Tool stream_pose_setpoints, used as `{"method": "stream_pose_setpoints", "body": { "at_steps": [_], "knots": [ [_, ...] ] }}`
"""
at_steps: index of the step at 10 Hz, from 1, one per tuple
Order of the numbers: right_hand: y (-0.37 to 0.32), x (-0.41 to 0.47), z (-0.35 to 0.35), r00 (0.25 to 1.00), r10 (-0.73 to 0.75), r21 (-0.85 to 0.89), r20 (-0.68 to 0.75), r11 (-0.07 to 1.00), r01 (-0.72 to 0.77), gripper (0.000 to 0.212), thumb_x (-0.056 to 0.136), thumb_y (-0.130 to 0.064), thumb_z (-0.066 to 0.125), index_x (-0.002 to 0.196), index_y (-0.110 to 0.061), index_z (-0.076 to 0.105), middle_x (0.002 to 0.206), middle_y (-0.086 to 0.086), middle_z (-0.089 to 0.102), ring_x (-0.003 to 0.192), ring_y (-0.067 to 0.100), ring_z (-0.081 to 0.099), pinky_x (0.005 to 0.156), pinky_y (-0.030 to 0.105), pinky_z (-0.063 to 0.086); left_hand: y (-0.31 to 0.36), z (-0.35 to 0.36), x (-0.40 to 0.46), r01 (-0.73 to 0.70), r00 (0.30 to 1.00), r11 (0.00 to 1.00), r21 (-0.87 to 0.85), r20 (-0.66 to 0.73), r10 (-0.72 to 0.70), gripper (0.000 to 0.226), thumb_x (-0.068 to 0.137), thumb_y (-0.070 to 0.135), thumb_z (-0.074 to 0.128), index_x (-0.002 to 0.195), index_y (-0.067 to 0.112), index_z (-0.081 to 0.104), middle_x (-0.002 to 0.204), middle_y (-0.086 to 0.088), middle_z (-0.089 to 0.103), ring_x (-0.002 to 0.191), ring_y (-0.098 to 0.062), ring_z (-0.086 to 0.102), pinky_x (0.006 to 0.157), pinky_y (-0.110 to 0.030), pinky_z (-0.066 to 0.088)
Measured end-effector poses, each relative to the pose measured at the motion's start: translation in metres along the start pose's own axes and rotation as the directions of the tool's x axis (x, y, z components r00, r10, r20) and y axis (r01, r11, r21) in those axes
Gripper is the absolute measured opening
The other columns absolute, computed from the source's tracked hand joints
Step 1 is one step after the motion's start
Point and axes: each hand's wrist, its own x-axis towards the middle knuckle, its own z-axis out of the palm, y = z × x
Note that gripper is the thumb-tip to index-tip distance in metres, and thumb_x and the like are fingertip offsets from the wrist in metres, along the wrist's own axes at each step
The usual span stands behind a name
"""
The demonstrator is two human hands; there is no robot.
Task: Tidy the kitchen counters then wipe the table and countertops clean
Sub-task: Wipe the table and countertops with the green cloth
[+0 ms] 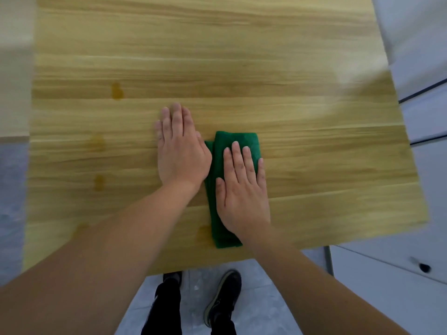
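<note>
1. The green cloth [219, 189] lies folded flat on the wooden table [242, 56], near its front edge, directly under the fingers [239, 163] of the right hand [242, 189].
2. It looks soft, thin and light, so it should slide easily and may bunch or unfold; pressing on its middle with a flat palm seems the surest hold.
3. The right hand rests on it with fingers straight and together, pressing, not curled round it.
4. The left hand [180, 151] lies flat on bare wood just beside the cloth's left edge, fingers straight, grasping nothing.
5. Amber stains sit beyond and left of the left fingertips [116, 90], two more further left [98, 141] [99, 182], and one beside the cloth's near corner [204, 234].
6. No containers are visible on the table.
7. To the right stand white cabinets [423, 117]; shoes [223, 298] show below on the grey floor [198, 286].
</note>
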Motion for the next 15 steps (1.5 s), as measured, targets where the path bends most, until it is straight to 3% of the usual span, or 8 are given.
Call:
{"method": "stream_pose_setpoints", "body": {
  "at_steps": [2,4,6,7,8,11,15],
  "knots": [
    [0.0,0.006,-0.004,0.999,0.02,-0.032,0.048,0.999,-0.019,0.06,0.101,-0.039,0.011,0.155,-0.014,0.001,0.162,0.002,-0.007,0.148,0.019,-0.013,0.12,0.049,0.001,-0.005,-0.012,0.002,-0.047,0.996,0.997,-0.057,0.071,0.051,0.055,0.104,0.023,0.025,0.156,0.01,0.014,0.164,-0.006,0.007,0.152,-0.022,-0.001,0.124,-0.039,0.001],
    [-0.005,0.008,-0.006,0.996,0.037,-0.062,0.079,0.998,-0.032,0.06,0.101,-0.04,0.007,0.154,-0.014,-0.006,0.161,0.003,-0.014,0.147,0.02,-0.019,0.119,0.049,-0.002,-0.075,-0.053,-0.002,-0.138,0.99,0.99,-0.017,-0.017,0.137,0.052,0.098,0.016,0.03,0.149,0.004,0.031,0.158,-0.015,0.027,0.149,-0.031,0.016,0.123,-0.044,0.008],
    [-0.016,0.022,-0.006,0.994,0.072,-0.056,0.085,0.996,-0.068,0.061,0.1,-0.039,0.006,0.153,-0.013,-0.009,0.161,0.005,-0.015,0.147,0.022,-0.019,0.119,0.05,-0.004,-0.161,-0.075,0.012,0.128,0.981,0.992,-0.017,-0.148,-0.129,0.057,0.093,0.012,0.037,0.148,-0.002,0.029,0.155,-0.023,0.027,0.145,-0.042,0.018,0.12,-0.051,0.01],
    [-0.035,0.054,-0.009,0.993,0.093,-0.023,0.076,0.996,-0.092,0.061,0.1,-0.039,0.005,0.153,-0.012,-0.01,0.161,0.005,-0.017,0.147,0.023,-0.019,0.119,0.05,-0.007,-0.185,-0.074,0.014,0.251,0.959,0.967,-0.046,-0.121,-0.254,0.056,0.099,0.015,0.035,0.151,-0.004,0.023,0.159,-0.022,0.019,0.148,-0.04,0.012,0.122,-0.046,0.007],
    [-0.047,0.09,-0.011,0.996,0.061,-0.023,0.063,0.998,-0.06,0.061,0.1,-0.039,0.006,0.153,-0.012,-0.009,0.161,0.005,-0.016,0.147,0.023,-0.018,0.119,0.05,-0.007,-0.196,-0.068,0.014,0.241,0.968,0.97,-0.026,-0.061,-0.243,0.054,0.103,0.018,0.031,0.152,-0.002,0.019,0.161,-0.019,0.014,0.149,-0.036,0.007,0.122,-0.045,0.006],
    [-0.066,0.183,-0.021,0.999,-0.01,-0.058,0.047,0.998,0.013,0.062,0.1,-0.04,0.008,0.154,-0.014,-0.006,0.162,0.002,-0.013,0.148,0.02,-0.015,0.12,0.048,-0.006,-0.196,-0.058,0.013,0.236,0.968,0.972,0.004,-0.086,-0.234,0.055,0.105,0.022,0.026,0.154,0.001,0.015,0.163,-0.014,0.011,0.15,-0.028,0.007,0.123,-0.04,0.002],
    [-0.069,0.205,-0.023,1.0,-0.01,-0.078,0.028,0.997,0.012,0.061,0.1,-0.039,0.009,0.154,-0.015,-0.004,0.162,0.001,-0.012,0.148,0.018,-0.014,0.12,0.047,-0.005,-0.195,-0.059,0.014,0.265,0.963,0.964,0.003,-0.054,-0.264,0.056,0.105,0.025,0.024,0.156,0.005,0.012,0.164,-0.01,0.008,0.151,-0.024,0.005,0.124,-0.038,0.005]
  ]
}}
